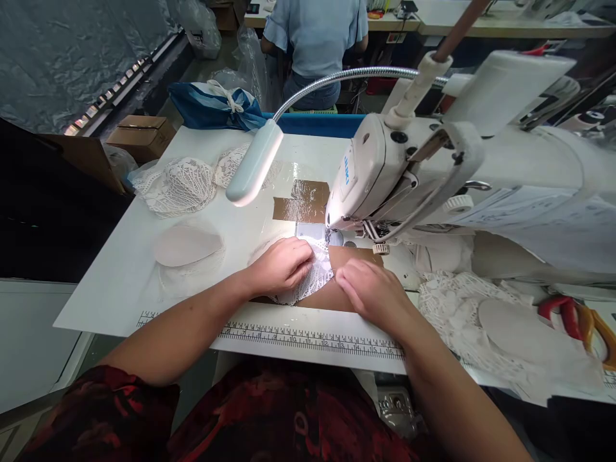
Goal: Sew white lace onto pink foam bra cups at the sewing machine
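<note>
lace piece (312, 279): white, openwork | left hand (282, 264) pressing flat | right hand (370, 289) flat beside

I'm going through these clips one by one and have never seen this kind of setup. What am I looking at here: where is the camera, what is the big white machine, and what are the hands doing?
The single picture comes from a camera worn on a person's head, looking down at their own two bare hands. The big white machine is a sewing machine, lit by a lamp on a bendy metal neck. The left hand presses flat on a white lace piece lying just in front of the needle area; the right hand rests beside it, on the lace's edge. Neither hand grips anything. On the white table lie more lace pieces, a smooth pale pad, and a printed ruler along the near edge. Scissors with red and orange handles lie at far right. Another person sits beyond, facing away.
</note>
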